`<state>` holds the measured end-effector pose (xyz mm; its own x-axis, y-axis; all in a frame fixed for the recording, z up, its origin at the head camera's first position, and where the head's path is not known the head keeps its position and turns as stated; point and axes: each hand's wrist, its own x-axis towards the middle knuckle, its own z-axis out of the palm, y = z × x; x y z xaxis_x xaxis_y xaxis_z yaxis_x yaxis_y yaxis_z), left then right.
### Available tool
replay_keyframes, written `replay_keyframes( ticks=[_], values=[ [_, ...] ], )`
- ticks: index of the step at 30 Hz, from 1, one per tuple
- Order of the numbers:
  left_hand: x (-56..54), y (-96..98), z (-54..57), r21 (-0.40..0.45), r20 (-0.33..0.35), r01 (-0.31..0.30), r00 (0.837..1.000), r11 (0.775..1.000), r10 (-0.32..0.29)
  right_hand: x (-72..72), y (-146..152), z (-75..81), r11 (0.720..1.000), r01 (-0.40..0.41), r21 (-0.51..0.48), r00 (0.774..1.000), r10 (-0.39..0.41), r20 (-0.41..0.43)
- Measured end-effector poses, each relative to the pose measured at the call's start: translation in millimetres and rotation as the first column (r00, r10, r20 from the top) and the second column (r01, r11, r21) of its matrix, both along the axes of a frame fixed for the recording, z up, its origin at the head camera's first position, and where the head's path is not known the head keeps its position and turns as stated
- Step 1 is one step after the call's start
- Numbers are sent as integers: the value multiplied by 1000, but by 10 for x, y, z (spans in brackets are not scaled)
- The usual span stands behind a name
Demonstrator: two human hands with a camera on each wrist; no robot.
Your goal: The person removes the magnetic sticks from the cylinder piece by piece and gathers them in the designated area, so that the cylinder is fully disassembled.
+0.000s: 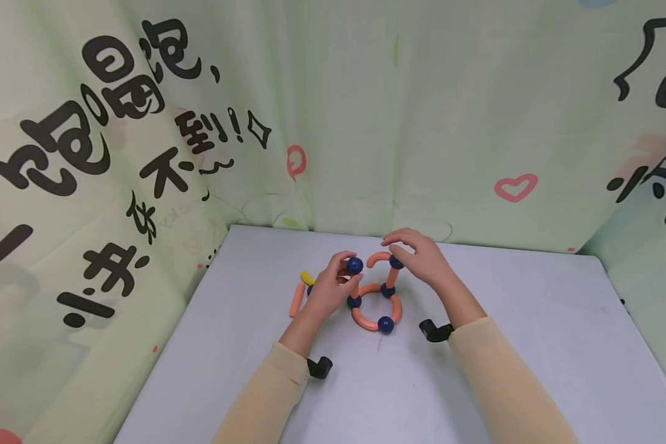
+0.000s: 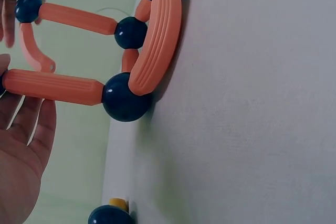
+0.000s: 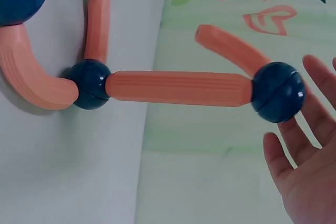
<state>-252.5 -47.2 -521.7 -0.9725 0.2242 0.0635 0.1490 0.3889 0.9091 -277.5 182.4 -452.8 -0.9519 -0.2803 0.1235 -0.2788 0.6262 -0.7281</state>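
Observation:
A frame of orange sticks and blue balls, like a magnetic building set, stands on the table. Its base is a ring of curved orange sticks joined by blue balls. From the ring rise two straight sticks, each topped by a ball. My left hand holds the left upright stick near its top ball. Beside the right upright's top ball is my right hand, fingers loosely spread; whether they touch it I cannot tell. A curved stick juts from that ball, its far end free.
Left of the frame lie a loose straight orange stick, a yellow curved piece and a blue ball partly behind my left hand. A printed curtain hangs behind the white table and along its sides.

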Motion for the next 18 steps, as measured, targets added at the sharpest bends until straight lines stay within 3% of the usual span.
replay_keyframes(
  ticks=[5, 11, 14, 18],
  values=[
    [1, -4, -31, -12, -32, 6, 999, 1000, -7, 83, 12, 31, 1000, 9, -19, 996, -10, -87],
    [3, -12, -73, -9, 10, -11, 1000, 1000, 11, 205, -60, 74, 999, -25, -41, 987, 18, -163],
    [7, -11, -100, -24, 21, -25, 999, 999, 25, 273, -132, 106, 994, -69, -79, 989, 58, -139],
    [17, -20, -128, -43, 9, -32, 999, 999, 32, 337, -255, 118, 988, -96, -124, 995, 93, -29]
  ],
)
